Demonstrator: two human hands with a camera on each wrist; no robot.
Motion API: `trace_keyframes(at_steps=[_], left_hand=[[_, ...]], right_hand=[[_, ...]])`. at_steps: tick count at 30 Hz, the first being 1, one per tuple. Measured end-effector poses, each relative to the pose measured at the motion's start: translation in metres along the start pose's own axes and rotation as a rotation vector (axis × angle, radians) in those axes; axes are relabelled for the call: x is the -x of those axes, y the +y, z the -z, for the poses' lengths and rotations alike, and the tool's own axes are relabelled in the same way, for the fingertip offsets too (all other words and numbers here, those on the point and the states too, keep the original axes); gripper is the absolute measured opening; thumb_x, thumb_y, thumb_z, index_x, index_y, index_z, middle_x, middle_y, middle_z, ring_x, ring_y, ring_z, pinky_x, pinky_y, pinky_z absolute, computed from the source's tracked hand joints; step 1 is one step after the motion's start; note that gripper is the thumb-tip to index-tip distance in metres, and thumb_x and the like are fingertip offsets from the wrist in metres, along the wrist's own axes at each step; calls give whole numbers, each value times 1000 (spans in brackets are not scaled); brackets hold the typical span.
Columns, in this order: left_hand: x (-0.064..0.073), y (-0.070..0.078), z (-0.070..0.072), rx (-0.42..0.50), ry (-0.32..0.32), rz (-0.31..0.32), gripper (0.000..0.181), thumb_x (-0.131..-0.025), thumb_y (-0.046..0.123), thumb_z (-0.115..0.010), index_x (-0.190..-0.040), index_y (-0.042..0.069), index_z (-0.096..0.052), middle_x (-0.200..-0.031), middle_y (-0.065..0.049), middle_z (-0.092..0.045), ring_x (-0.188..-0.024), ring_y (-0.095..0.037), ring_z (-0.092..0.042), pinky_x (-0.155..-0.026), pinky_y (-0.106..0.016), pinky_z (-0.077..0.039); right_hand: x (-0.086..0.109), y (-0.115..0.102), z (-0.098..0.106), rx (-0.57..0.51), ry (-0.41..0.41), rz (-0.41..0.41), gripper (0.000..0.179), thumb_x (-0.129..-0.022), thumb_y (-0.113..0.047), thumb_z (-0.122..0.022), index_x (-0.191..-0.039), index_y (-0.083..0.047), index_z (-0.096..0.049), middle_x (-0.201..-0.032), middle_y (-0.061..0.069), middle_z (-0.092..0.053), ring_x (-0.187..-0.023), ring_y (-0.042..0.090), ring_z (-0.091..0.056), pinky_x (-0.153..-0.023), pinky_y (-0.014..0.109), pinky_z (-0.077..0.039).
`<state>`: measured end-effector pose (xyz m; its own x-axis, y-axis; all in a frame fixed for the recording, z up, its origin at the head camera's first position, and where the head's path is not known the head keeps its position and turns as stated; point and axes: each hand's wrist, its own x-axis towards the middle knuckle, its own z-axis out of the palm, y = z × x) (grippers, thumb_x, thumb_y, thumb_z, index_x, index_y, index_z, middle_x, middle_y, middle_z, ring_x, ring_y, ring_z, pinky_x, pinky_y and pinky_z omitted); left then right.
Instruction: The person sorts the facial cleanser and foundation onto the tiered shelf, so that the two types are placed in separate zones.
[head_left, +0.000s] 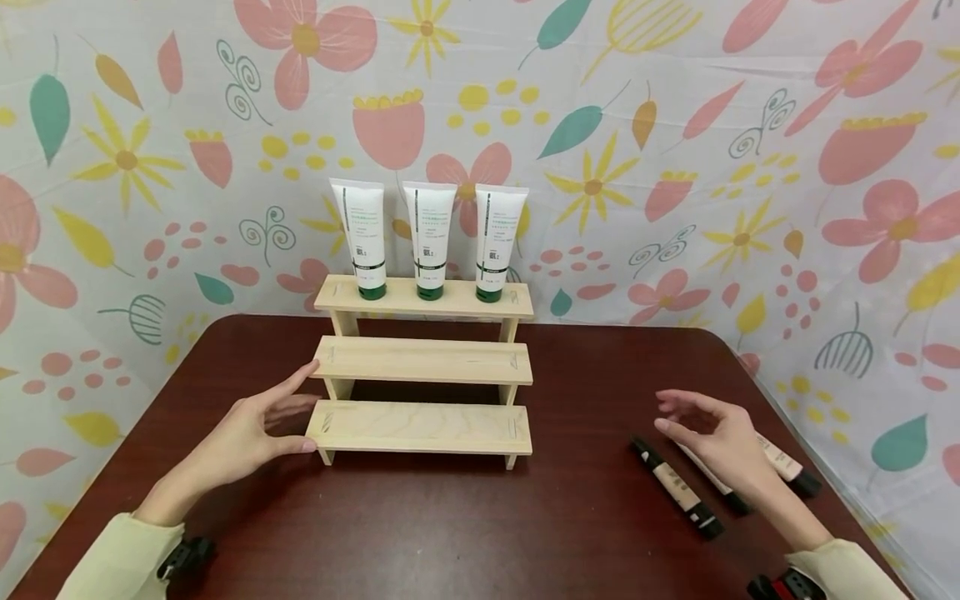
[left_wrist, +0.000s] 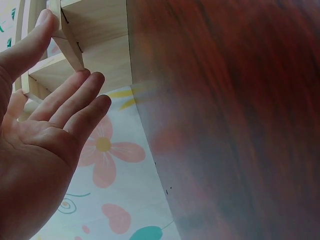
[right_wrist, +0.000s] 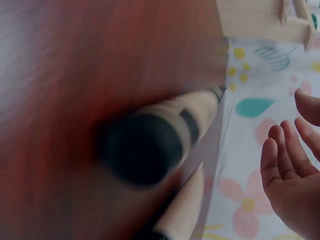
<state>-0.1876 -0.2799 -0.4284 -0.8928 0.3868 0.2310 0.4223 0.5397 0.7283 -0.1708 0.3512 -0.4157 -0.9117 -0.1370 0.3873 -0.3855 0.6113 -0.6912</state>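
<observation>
A three-step wooden display stand [head_left: 423, 427] stands on the table. My left hand [head_left: 243, 433] is at its left end, the thumb at the lowest step and the index fingertip by the middle step, fingers extended. On the top step three white squeeze tubes with green caps, the left [head_left: 363, 242], middle [head_left: 431, 237] and right [head_left: 498, 237], stand upright on their caps. My right hand [head_left: 723, 442] hovers at the right, fingers loosely bent and holding nothing. Beneath and beside it lie beige tubes with black caps; the nearest [head_left: 677, 487] shows fully, the others [head_left: 780, 458] are partly hidden.
The dark reddish-brown tabletop [head_left: 450, 533] has a flower-patterned cloth [head_left: 637, 167] hanging behind it and down the sides. A black strap device [head_left: 183, 557] sits on the left wrist, another [head_left: 787, 586] on the right.
</observation>
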Motion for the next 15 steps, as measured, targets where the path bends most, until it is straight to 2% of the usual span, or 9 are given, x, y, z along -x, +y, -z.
trace_keyframes(at_steps=[7,11,15], left_hand=[[-1,-1,0,-2,0,-1,107,-81,13,-93,-168,25,-31,-135,-18,-68,-123,-32,-67,-98,-52,-55],[-1,-1,-1,7,1,2,107,-82,14,-93,-168,26,-31,-136,-19,-68,-124,-33,-67,-98,-56,-54],[1,-1,-1,3,1,8,107,-82,15,-93,-168,27,-31,-135,-18,-68,-122,-33,-68,-98,-52,-55]], right_hand=[[19,14,15,-7,-113,-61,36,-96,-6,-78,-131,-4,-70,-102,8,-73,-86,13,-65,-62,26,-50],[25,21,19,-29,-162,-46,37,-94,-3,-79,-130,-1,-70,-96,7,-71,-82,15,-62,-61,28,-49],[30,28,23,-40,-221,-15,38,-92,-2,-81,-128,3,-71,-94,10,-67,-80,14,-60,-61,28,-51]])
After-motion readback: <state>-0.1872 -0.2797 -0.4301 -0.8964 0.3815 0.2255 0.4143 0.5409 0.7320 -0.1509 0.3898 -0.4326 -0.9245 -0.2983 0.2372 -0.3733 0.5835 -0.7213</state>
